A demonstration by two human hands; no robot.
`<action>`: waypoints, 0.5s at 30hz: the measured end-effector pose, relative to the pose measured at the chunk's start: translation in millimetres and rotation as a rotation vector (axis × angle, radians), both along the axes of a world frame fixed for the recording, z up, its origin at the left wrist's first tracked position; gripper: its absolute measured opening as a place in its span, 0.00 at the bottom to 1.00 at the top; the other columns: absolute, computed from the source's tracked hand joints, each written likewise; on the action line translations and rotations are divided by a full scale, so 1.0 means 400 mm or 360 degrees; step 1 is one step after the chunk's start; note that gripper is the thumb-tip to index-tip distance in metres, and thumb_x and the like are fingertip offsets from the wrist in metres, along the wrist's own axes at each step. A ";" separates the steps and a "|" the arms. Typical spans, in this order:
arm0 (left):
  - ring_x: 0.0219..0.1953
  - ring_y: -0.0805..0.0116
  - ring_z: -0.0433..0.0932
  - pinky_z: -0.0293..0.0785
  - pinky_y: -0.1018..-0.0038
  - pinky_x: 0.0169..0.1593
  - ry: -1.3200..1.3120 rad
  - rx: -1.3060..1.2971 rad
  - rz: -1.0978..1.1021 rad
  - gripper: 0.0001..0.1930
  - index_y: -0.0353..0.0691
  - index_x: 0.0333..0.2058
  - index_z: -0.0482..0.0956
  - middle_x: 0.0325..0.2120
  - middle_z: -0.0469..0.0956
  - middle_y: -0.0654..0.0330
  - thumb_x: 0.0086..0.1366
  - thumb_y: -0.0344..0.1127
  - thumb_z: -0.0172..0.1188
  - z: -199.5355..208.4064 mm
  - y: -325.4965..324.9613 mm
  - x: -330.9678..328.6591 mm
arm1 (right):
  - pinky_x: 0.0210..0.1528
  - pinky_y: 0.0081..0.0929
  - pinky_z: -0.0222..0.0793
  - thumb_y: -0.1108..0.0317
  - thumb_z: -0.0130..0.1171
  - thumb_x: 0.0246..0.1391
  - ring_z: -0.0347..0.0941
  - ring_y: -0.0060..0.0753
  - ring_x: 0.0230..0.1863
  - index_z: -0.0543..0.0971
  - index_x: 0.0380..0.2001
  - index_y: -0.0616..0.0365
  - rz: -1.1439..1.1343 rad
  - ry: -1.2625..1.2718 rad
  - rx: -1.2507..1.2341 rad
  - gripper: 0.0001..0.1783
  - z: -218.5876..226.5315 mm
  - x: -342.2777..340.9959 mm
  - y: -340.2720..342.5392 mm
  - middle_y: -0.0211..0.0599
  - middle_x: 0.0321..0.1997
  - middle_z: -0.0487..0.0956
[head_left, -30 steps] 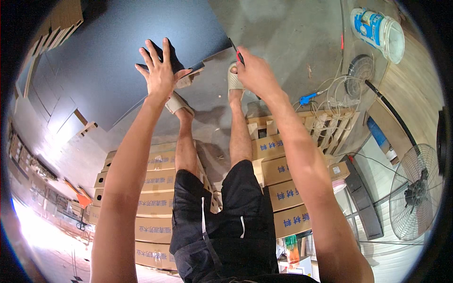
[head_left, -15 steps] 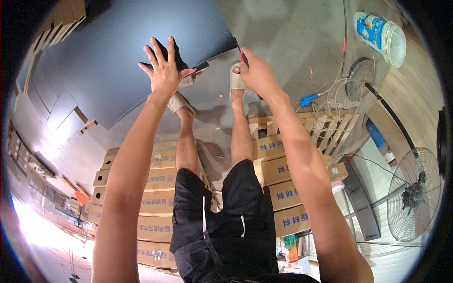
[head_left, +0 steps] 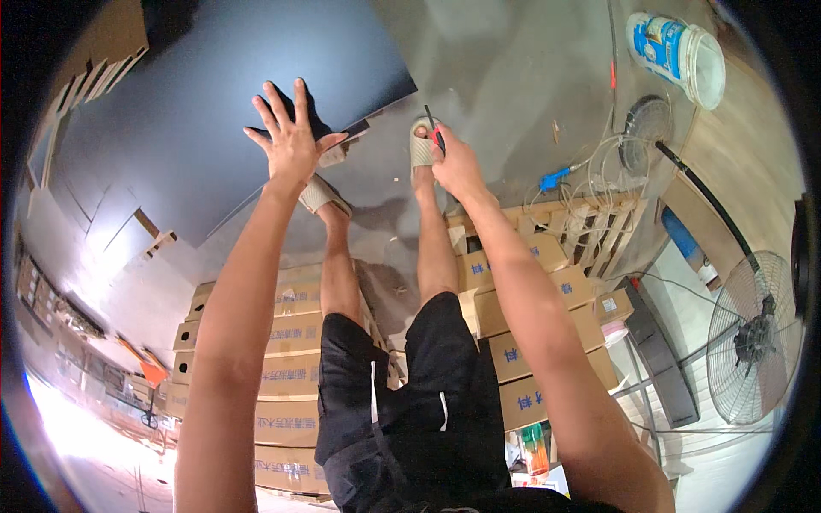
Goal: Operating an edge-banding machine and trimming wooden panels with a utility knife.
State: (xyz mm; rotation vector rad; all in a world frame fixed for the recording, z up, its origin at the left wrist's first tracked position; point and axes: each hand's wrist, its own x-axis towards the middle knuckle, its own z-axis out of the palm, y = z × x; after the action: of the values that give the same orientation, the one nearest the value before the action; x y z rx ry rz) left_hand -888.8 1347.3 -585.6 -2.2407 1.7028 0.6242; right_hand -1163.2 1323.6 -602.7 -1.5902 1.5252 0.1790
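A large, flat, dark blue-grey panel point(head_left: 214, 128) spreads across the upper left, ahead of the person's feet; what carries it cannot be told. Nearest are the person's black cloth shorts point(head_left: 351, 398), between a left stack of brown cardboard boxes point(head_left: 286, 398) and a right stack of similar boxes point(head_left: 517, 402). Farther out, the left hand point(head_left: 292, 150) lies palm down on the panel near its edge, its grip spread wide. The right hand point(head_left: 459, 162) has its grip closed around a slim red-and-black hand tool point(head_left: 437, 138), whose narrow dark blade points away from the person, just beside the panel's corner in this view. Beneath that hand shows a beige ridged right sandal point(head_left: 421, 152). Beyond, to the right, lie a blue nozzle point(head_left: 554, 179) with pale coiled hose and, farthest, a tipped white-and-blue plastic bucket point(head_left: 663, 47).
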 end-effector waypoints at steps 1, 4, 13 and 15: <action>0.69 0.28 0.33 0.45 0.24 0.58 -0.0005 0.0012 0.0004 0.58 0.49 0.70 0.40 0.68 0.32 0.34 0.50 0.70 0.59 0.002 -0.003 0.004 | 0.45 0.53 0.70 0.66 0.52 0.55 0.74 0.65 0.42 0.71 0.49 0.60 -0.0062 -0.0046 -0.0089 0.19 0.003 -0.010 0.005 0.58 0.39 0.79; 0.69 0.29 0.34 0.44 0.25 0.59 0.0010 0.0021 0.0014 0.58 0.49 0.70 0.39 0.68 0.31 0.35 0.50 0.71 0.59 0.000 -0.019 -0.021 | 0.26 0.37 0.73 0.61 0.53 0.61 0.79 0.44 0.23 0.70 0.50 0.60 -0.0204 0.0003 0.0051 0.18 0.018 -0.049 0.005 0.49 0.26 0.80; 0.65 0.48 0.61 0.60 0.49 0.62 0.0610 -0.0118 0.0412 0.35 0.40 0.57 0.71 0.64 0.60 0.45 0.58 0.58 0.63 0.082 0.018 0.018 | 0.21 0.24 0.66 0.61 0.48 0.67 0.70 0.22 0.16 0.72 0.49 0.59 -0.0788 -0.0451 0.0646 0.15 0.236 0.040 0.006 0.32 0.19 0.75; 0.46 0.52 0.80 0.74 0.66 0.49 0.1326 -0.0067 0.0994 0.25 0.35 0.48 0.78 0.39 0.81 0.48 0.63 0.52 0.60 0.147 0.070 -0.066 | 0.22 0.24 0.66 0.63 0.46 0.67 0.70 0.22 0.17 0.69 0.53 0.58 -0.0892 -0.0717 0.0733 0.15 0.259 0.050 0.050 0.30 0.21 0.74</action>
State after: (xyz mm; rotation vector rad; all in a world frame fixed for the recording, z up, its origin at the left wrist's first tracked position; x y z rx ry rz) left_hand -915.3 1375.5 -526.9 -2.7519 1.2078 1.8816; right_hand -1143.3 1343.7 -499.1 -0.7402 1.3816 -0.1309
